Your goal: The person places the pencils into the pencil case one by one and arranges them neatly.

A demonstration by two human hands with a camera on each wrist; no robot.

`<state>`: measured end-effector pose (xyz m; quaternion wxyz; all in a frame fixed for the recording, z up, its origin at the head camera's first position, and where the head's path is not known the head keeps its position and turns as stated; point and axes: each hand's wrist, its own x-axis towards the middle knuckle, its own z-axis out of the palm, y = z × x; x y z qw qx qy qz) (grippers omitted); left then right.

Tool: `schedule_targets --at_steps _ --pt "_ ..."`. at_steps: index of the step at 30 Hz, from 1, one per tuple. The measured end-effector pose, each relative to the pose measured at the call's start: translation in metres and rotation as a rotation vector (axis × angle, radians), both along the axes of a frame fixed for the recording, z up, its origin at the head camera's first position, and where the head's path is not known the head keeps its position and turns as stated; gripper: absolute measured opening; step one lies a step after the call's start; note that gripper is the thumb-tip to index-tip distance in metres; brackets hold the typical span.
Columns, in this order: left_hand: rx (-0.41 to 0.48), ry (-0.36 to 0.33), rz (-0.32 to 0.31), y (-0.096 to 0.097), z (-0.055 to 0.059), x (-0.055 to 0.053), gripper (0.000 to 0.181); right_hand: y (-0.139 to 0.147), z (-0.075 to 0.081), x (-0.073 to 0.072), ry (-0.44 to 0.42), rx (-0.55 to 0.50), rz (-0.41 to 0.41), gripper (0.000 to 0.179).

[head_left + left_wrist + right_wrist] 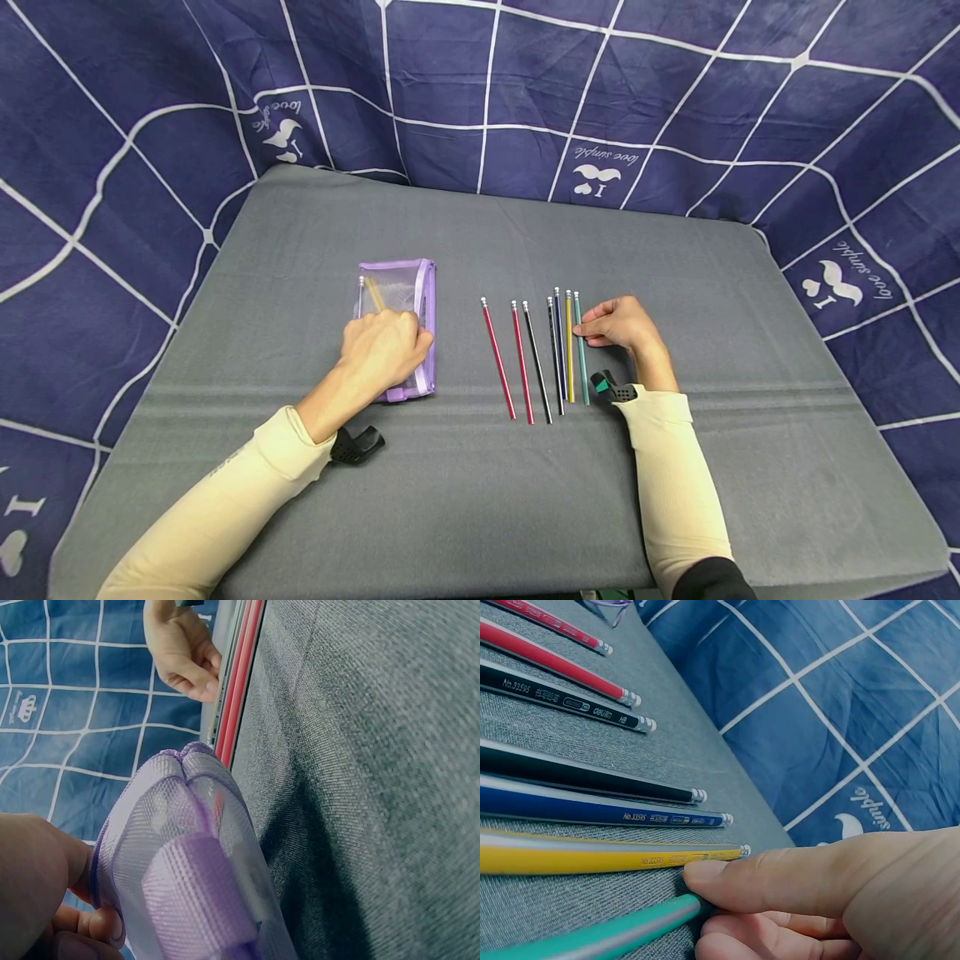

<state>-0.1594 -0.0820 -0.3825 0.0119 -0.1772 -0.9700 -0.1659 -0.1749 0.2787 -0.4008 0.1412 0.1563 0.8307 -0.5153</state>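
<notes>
A clear mesh pencil pouch with purple trim (425, 375) lies left of centre, a yellow pencil (373, 293) showing through it. My left hand (384, 346) grips the pouch; in the left wrist view, thumb and fingers (101, 924) pinch its edge, and its zipped side stands up off the table. At the right end of a row of pencils, my right hand (622, 323) pinches a green pencil (622, 934) near its eraser end. The thumb covers part of it and lies close against the yellow pencil (592, 855) beside it.
Left of the green and yellow pencils lie a blue pencil (615, 811), black pencils (536, 354) and red pencils (498, 354), eraser ends away from me. Grey cloth covers the table (465, 500). A blue checked curtain (525, 92) hangs behind and at the sides.
</notes>
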Motion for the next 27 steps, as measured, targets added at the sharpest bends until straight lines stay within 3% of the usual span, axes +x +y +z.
schedule_targets --at_steps 27 --pt "0.0 0.004 -0.002 -0.0004 0.0003 -0.0006 0.03 -0.0014 0.0006 0.0 0.019 0.008 -0.015 0.024"
